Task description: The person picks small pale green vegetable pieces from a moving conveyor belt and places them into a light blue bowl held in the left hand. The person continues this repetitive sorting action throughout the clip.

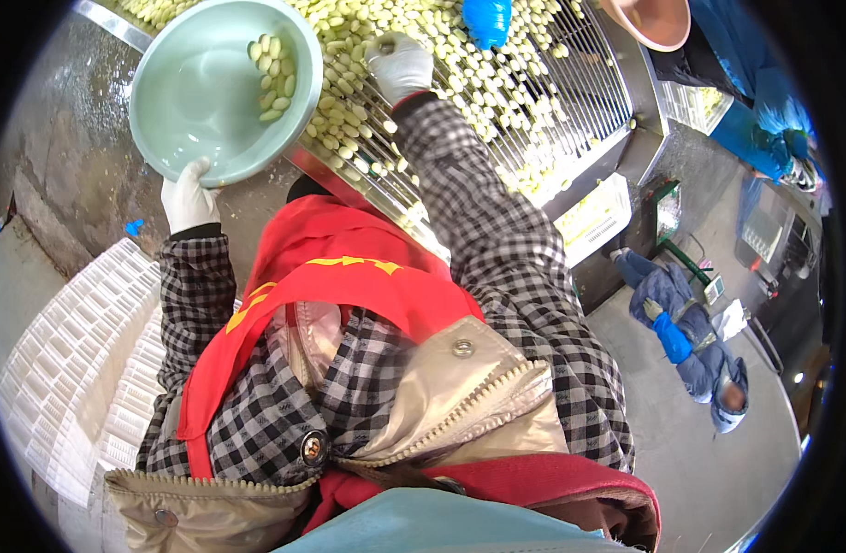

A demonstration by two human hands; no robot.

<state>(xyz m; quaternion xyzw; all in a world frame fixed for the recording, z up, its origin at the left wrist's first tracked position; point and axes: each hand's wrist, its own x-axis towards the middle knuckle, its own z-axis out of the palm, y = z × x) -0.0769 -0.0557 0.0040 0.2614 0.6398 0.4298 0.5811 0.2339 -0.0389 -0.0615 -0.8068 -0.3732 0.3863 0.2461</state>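
Observation:
My left hand (190, 198), in a white glove, grips the near rim of a pale green plastic basin (181, 104). A small cluster of pale green oval pieces (277, 76), resembling silkworm cocoons or beans, lies inside the basin at its right. My right hand (400, 67), also white-gloved, is on the pieces spread over a metal bar conveyor or grate (589, 76). Its fingers are curled, and whether they hold a piece cannot be told. Many of the same pieces (347, 124) lie on the bars around it.
Another person's blue-gloved hand (487, 22) reaches over the grate. A pink basin (654, 21) stands at top right. White plastic crates (84, 332) are stacked at lower left; another crate (596, 218) holds pieces below the grate's end. A person in dark blue (678, 325) is at right near a scale.

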